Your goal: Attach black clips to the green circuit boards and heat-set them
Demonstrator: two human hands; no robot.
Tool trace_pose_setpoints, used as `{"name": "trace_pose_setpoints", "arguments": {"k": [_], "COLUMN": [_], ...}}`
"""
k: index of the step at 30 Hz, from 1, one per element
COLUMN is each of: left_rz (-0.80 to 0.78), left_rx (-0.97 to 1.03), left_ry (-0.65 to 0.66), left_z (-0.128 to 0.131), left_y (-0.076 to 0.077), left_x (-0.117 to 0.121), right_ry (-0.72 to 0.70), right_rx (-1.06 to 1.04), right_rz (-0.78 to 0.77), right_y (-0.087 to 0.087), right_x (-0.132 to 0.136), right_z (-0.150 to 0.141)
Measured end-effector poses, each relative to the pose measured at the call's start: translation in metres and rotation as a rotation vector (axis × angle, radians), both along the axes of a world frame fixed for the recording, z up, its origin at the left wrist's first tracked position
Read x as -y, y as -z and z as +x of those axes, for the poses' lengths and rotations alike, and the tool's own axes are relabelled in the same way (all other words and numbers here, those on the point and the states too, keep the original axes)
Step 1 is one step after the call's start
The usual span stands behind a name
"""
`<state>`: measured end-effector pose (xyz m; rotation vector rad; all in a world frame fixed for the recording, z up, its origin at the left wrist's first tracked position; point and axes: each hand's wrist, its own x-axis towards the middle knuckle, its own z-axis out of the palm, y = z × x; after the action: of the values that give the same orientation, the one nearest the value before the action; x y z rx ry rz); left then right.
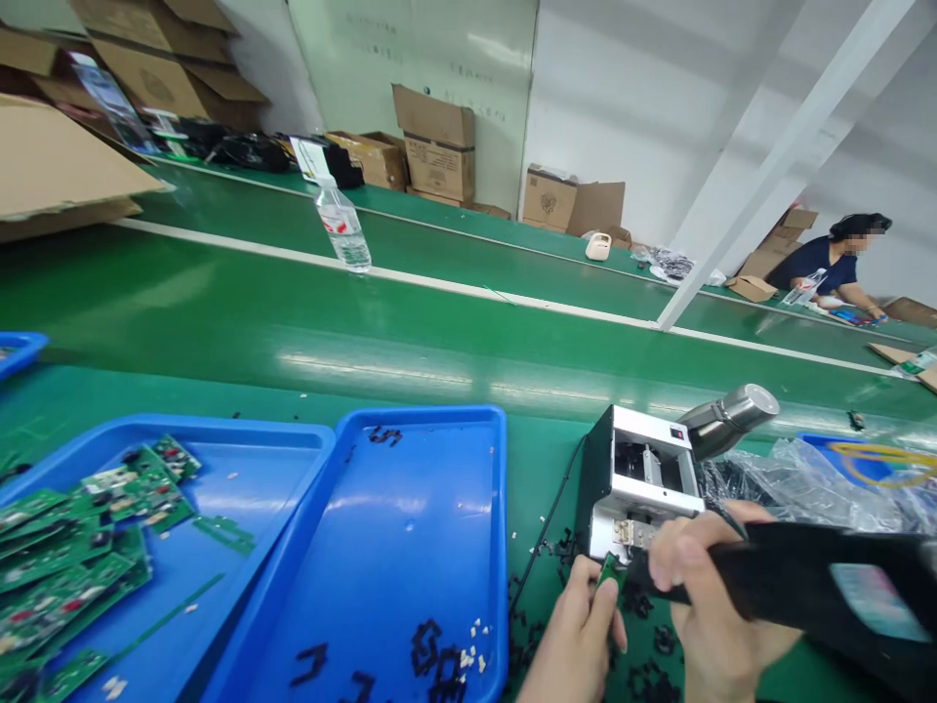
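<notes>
My left hand (578, 630) pinches a small green circuit board (609, 571) right in front of a small metal machine (644, 483). My right hand (703, 596) is closed round a long black strip (805, 581) that runs off to the right, close to the board. Small black parts (651, 644) lie scattered on the green table below both hands.
Two blue trays lie at the left: one (241, 469) holds several green circuit boards (80, 557), the other (431, 488) a few black parts. A clear plastic bag (812, 478), a water bottle (343, 227), cardboard boxes (437, 146) and a seated person (835, 264) are farther off.
</notes>
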<state>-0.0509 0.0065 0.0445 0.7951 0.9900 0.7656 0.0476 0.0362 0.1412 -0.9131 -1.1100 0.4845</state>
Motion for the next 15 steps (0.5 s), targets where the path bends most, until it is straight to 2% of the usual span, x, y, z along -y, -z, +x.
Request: {"name": "trace_pose_setpoints", "arguments": {"k": [2,4,7,9,11,13,15], "left_rz": [0.189,0.353,0.582,0.691,0.723,0.742,0.768], "left_rx": [-0.216,-0.479,-0.778,-0.865,-0.886,-0.904,-0.939], "left_ry": [0.118,0.213,0.325,0.358,0.327,0.26,0.148], "left_z": [-0.035,-0.071,-0.105,-0.108,-0.101,-0.089,-0.078], "left_y": [-0.012,-0.026,-0.046,-0.055,-0.059,-0.056,-0.051], "left_x": [-0.008,-0.022,-0.065,-0.106,-0.152,-0.192,-0.219], "right_ry": [0.035,0.106,0.203,0.251,0.283,0.371,0.516], "right_rx": [-0.09,-0.062,0.038,0.094,0.139,0.14,0.113], "right_rz": [0.016,-0.044,-0.204,-0.32,-0.407,-0.343,-0.161], "right_y": [-0.003,0.002,0.02,0.032,0.04,0.047,0.056], "right_x": [0.007,0.013,0.018,0.019,0.021,0.028,0.039], "right_z": [0.009,0.022,0.039,0.045,0.044,0.037,0.025]}}
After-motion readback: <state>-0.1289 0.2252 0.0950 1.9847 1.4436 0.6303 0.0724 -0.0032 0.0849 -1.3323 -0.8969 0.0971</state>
